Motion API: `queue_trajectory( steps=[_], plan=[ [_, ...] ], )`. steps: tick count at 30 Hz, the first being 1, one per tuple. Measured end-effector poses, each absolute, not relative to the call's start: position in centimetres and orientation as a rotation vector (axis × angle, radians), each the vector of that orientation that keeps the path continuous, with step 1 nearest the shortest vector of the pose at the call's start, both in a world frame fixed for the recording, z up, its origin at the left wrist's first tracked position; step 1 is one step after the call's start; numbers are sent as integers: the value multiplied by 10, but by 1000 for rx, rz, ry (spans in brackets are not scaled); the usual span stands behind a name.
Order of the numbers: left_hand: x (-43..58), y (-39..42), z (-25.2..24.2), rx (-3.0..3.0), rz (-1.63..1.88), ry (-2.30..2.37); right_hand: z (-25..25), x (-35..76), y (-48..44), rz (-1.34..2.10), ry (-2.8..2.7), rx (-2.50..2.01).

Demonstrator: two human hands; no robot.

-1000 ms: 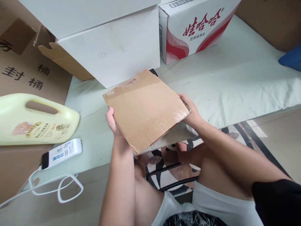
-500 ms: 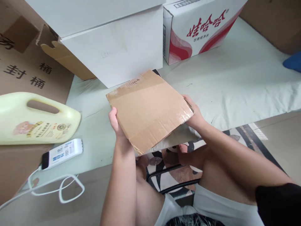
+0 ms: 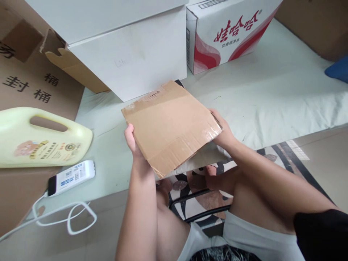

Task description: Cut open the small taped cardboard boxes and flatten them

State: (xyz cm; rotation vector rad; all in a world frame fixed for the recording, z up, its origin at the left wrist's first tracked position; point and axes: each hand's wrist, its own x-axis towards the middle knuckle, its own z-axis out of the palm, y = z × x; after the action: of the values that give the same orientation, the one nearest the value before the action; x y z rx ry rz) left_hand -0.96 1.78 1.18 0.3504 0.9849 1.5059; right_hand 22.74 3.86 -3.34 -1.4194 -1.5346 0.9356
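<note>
Between my hands is a flat brown cardboard piece (image 3: pixel 168 125), held tilted above the front part of the cloth-covered surface. Clear tape shines on its right corner, and small dark print shows along its far left edge. My left hand (image 3: pixel 132 141) grips its left edge, with one fingertip showing and the other fingers hidden. At the right corner my right hand (image 3: pixel 221 128) is closed on the edge, its fingers mostly underneath. A small dark object (image 3: pixel 179 83) peeks out behind the far corner; its kind is hidden.
White boxes (image 3: pixel 130 58) stand behind the cardboard, beside a red-and-white printed carton (image 3: pixel 233 38). On the left lie a pale yellow jug (image 3: pixel 46 139) and a white device (image 3: pixel 72 177) with a looping cable (image 3: pixel 67 217). Pale green cloth (image 3: pixel 285 87) covers the surface.
The whole view has shifted very slightly. Both hands keep the same hold on the cardboard piece, which stays nearly in place.
</note>
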Motion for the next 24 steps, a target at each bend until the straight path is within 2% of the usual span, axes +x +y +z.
queue_trajectory(
  steps=[24],
  plan=[
    [-7, 17, 13, 350, 1523, 969, -35, 226, 39, 909, -1555, -1428]
  ],
)
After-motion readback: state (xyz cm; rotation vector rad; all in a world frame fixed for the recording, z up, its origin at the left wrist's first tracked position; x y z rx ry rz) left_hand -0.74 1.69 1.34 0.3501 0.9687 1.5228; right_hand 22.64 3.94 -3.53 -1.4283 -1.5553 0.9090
